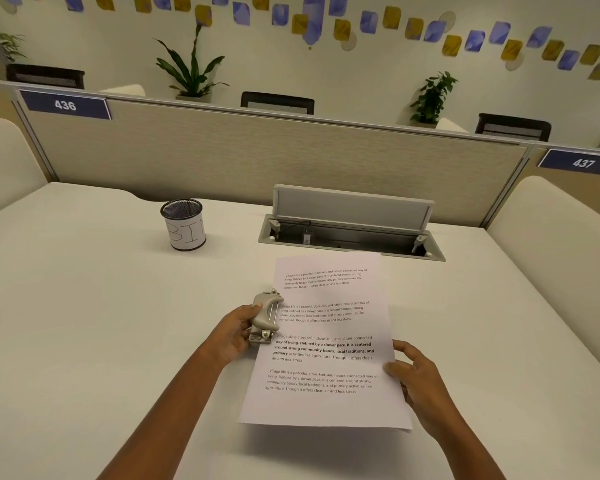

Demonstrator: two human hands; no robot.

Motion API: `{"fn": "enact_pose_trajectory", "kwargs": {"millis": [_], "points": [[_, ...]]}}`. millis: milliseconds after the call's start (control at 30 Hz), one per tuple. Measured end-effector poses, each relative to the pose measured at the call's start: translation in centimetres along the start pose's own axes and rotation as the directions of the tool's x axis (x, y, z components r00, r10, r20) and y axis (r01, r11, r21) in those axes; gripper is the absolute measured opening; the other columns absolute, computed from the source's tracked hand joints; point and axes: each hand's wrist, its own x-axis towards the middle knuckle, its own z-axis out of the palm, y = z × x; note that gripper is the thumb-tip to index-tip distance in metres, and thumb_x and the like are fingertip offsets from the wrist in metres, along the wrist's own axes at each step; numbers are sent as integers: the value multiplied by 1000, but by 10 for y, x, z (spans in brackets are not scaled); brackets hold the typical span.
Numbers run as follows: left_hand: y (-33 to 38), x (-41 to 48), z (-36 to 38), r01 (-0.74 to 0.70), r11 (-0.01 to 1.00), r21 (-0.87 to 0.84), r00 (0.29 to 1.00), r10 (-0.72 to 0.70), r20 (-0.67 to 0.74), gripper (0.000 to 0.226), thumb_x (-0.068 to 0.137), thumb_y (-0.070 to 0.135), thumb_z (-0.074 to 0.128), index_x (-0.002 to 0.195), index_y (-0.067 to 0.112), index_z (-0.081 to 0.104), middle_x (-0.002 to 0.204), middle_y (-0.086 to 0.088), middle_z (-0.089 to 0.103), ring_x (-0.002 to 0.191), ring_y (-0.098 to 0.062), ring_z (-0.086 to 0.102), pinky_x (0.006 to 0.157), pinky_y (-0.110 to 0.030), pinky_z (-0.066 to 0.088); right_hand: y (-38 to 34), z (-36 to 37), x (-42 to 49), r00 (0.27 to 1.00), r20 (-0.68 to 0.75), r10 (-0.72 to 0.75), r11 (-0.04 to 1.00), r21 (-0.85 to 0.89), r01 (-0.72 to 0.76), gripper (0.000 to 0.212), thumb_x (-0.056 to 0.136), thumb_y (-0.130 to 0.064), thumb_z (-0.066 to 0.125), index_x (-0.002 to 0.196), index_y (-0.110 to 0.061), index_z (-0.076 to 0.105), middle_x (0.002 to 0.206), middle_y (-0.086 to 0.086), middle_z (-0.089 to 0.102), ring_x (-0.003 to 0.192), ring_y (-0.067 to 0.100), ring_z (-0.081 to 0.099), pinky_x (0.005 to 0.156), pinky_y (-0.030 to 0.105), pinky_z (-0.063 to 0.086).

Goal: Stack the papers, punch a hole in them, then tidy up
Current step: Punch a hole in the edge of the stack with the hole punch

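The left hand (234, 336) was closed round the hole punch (265, 317), fingers curled about its grey body from the left side. The punch stood against the left long edge of the papers (326, 341), about midway along that edge; whether the edge sat inside the punch slot could not be determined. The right hand (418, 379) pinched the right edge of the papers in their lower half, thumb on the printed face and fingers curled behind. The papers were held face up above the desk (84, 306), with the near edge raised and a shadow on the surface beneath it. The top sheet carried four blocks of printed text. The number of sheets could not be told.

Further out on the desk, well to the left of the far end of the papers, stood a mesh cup (184, 225) wrapped in a white label marked "BIN". Just beyond the papers, a cable hatch (352, 207) was set in the desk with its lid raised, a cable visible inside. A fabric partition (222, 157) closed off the back of the desk and bore two number plates: 436 (65, 105) at left, 437 (582, 163) at right. Behind it, two potted plants (191, 69) and several dark chair backs (278, 103) were visible.
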Motion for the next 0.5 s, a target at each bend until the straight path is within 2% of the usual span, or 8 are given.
{"fn": "enact_pose_trajectory", "kwargs": {"millis": [67,133,167,267,400,500], "points": [[1,0,-1,13,1000,7,1000,-13,13,8,87,18,56,79,15,55,56,-3,63,42,-10,56,50,-23,44,1,-2,1,1000,16,6,1000,-2,-6,31,87,4,44,97,-23,58,72,-1,77,59,17,69,50,22,54],[3,0,-3,29,1000,0,999,-29,41,6,87,17,56,83,13,58,63,-8,65,53,-15,58,55,-26,48,1,-3,2,999,45,17,1000,-3,-17,31,88,3,45,98,-23,57,74,-2,77,61,17,70,52,22,54],[4,0,-4,40,999,-1,998,-40,55,7,86,16,57,83,11,59,60,-8,67,55,-16,60,56,-27,50,0,-4,3,998,64,23,1000,0,-23,31,87,4,45,99,-23,57,76,-2,77,63,16,70,53,22,55],[4,-1,-3,66,998,9,993,-66,101,11,86,13,57,82,3,60,50,-8,69,42,-15,63,45,-24,55,-2,-4,6,994,102,42,999,23,-45,34,85,6,48,100,-23,58,84,-3,77,73,19,73,58,27,58],[1,0,2,75,996,42,986,-80,146,10,85,10,57,85,0,60,53,-9,70,45,-15,66,46,-26,57,-4,3,10,995,101,19,999,27,-22,26,86,1,54,100,-21,59,86,-7,77,77,17,73,56,26,58],[0,1,3,66,996,67,985,-76,157,8,84,9,57,86,2,62,58,-8,72,49,-16,67,50,-26,58,-6,6,12,999,47,-25,1000,5,25,25,87,-1,55,101,-21,59,99,1,72,86,21,71,70,33,59]]}}
